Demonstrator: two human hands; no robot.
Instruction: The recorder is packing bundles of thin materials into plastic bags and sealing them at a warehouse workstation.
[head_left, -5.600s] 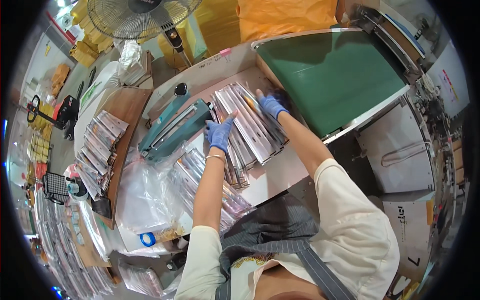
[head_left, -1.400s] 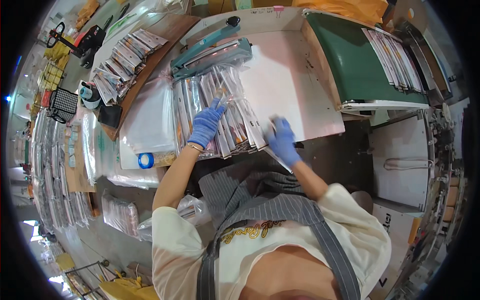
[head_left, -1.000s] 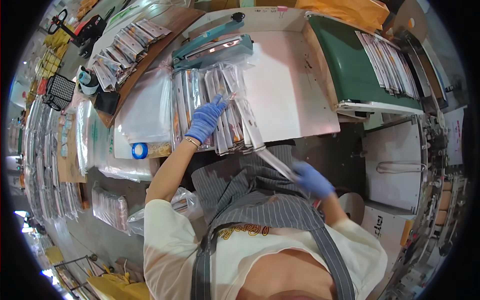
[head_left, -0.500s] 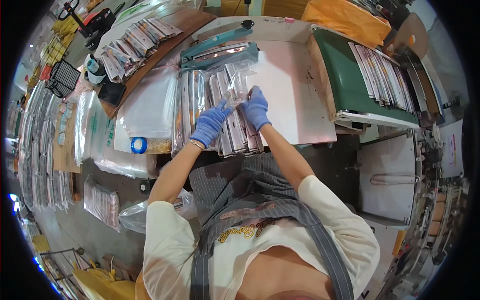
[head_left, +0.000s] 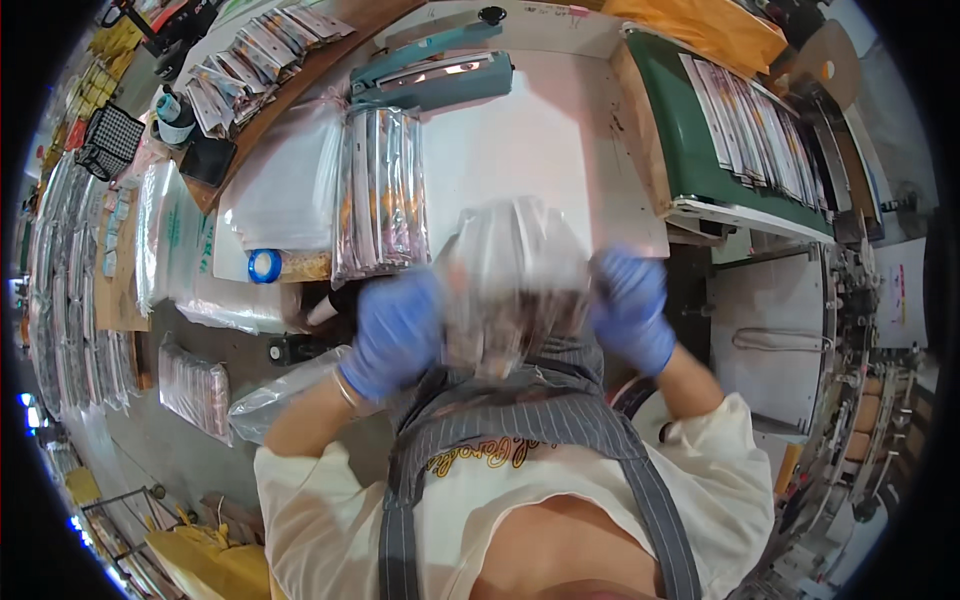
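Observation:
Between my two blue-gloved hands is a clear plastic bag of flat printed packets, raised off the table in front of my apron and smeared by motion. My left hand grips its left side, and my right hand is closed at its upper right edge. Finger detail is blurred on both. Left of the bag, a bagged bundle of similar packets lies flat on the white table. Behind that bundle is a long teal bag sealer, its arm raised.
Clear plastic bags are piled left of the bundle, by a blue-capped jar. Packets sit on a brown board at far left. On the right, a green-topped conveyor carries a row of packets.
The packets beneath my hands have come up off the table and toward my body, inside the bag. My hands have moved nearer and farther apart.

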